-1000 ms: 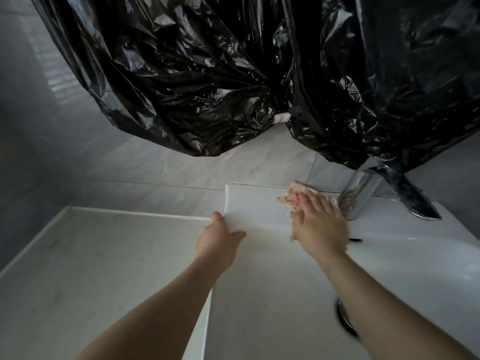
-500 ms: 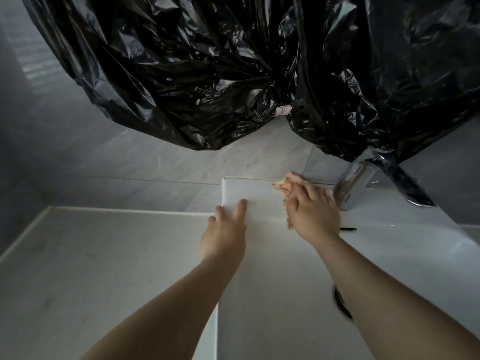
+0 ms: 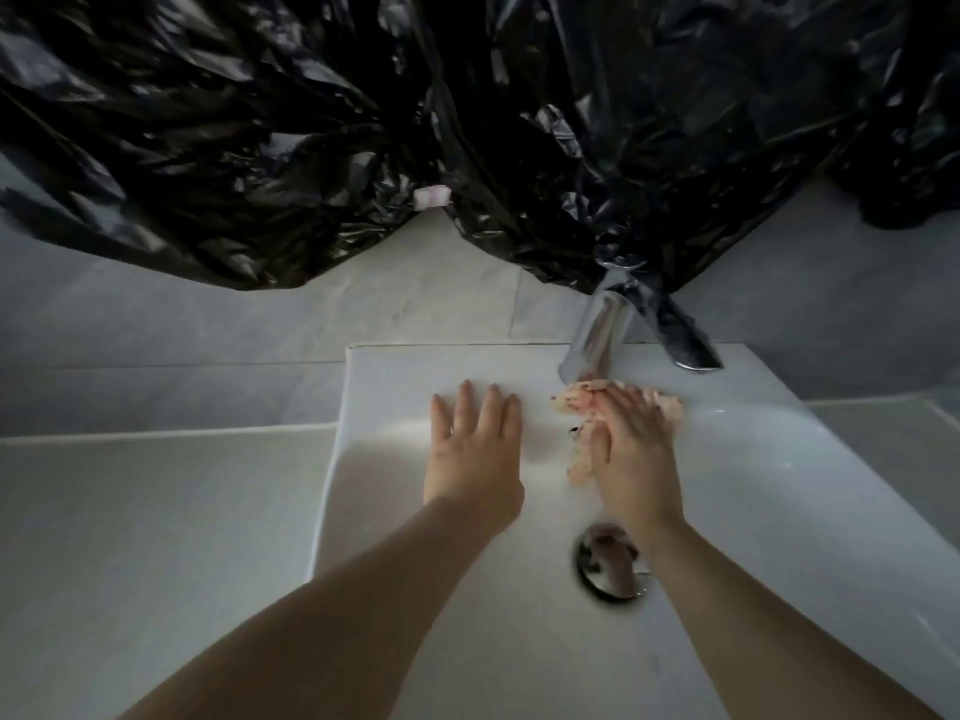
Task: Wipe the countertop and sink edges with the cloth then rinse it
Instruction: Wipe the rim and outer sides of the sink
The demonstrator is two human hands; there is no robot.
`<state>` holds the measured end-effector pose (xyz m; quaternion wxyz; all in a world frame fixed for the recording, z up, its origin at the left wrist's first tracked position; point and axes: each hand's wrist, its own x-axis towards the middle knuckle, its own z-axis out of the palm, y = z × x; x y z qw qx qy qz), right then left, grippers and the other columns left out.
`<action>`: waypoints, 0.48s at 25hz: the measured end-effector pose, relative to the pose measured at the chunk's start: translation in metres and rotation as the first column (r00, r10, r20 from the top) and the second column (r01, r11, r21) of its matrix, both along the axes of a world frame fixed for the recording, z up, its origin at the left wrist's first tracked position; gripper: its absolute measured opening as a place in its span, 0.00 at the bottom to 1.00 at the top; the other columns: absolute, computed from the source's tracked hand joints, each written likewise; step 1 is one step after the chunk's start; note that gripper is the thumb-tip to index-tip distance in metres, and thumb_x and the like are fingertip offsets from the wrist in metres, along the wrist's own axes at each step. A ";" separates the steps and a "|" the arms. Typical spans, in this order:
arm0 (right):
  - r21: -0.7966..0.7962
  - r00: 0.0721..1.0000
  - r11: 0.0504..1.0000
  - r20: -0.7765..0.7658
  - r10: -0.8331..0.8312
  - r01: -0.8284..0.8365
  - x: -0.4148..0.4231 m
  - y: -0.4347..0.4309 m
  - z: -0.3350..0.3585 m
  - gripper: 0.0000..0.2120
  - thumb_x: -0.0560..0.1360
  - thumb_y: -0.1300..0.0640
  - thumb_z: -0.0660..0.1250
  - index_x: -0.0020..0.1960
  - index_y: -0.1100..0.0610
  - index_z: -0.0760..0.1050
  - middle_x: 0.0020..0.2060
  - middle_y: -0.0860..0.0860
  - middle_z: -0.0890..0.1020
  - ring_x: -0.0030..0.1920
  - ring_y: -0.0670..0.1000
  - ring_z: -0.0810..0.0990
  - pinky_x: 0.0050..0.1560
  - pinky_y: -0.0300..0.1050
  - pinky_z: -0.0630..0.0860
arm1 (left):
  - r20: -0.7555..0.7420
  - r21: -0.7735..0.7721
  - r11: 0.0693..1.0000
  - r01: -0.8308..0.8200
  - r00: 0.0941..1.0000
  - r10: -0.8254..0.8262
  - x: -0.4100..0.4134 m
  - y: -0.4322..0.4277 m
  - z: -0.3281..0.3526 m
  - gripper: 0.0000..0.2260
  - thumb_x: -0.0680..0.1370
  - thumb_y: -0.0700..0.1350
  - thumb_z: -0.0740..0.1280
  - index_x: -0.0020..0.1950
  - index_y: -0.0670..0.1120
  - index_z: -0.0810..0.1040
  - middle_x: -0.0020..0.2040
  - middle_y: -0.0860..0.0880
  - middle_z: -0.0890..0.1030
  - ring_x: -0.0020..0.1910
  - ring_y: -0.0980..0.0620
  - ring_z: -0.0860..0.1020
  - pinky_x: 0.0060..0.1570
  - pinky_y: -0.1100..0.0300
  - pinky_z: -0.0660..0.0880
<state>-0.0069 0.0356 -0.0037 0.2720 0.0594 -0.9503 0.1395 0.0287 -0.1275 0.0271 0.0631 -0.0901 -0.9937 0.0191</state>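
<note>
Ok, your R hand (image 3: 631, 449) presses flat on cloth (image 3: 577, 407) at faucet (image 3: 597, 330) base; L hand (image 3: 475, 454) spread on sink (image 3: 395, 387), left of faucet.

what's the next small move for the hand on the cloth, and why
Probably slide the right hand and cloth leftward along the sink rim, toward the left hand: the cloth lies pressed flat by the faucet base, and no water is visibly running for a rinse.
</note>
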 end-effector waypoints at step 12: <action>0.159 0.915 0.961 0.372 0.154 -0.227 -0.064 0.051 0.046 0.24 0.79 0.47 0.48 0.75 0.45 0.54 0.76 0.44 0.55 0.75 0.50 0.50 0.74 0.53 0.47 | 0.080 0.028 0.930 -0.367 0.928 0.364 -0.030 0.097 -0.003 0.37 0.73 0.47 0.60 0.75 0.45 0.42 0.76 0.42 0.40 0.72 0.35 0.35 0.67 0.33 0.35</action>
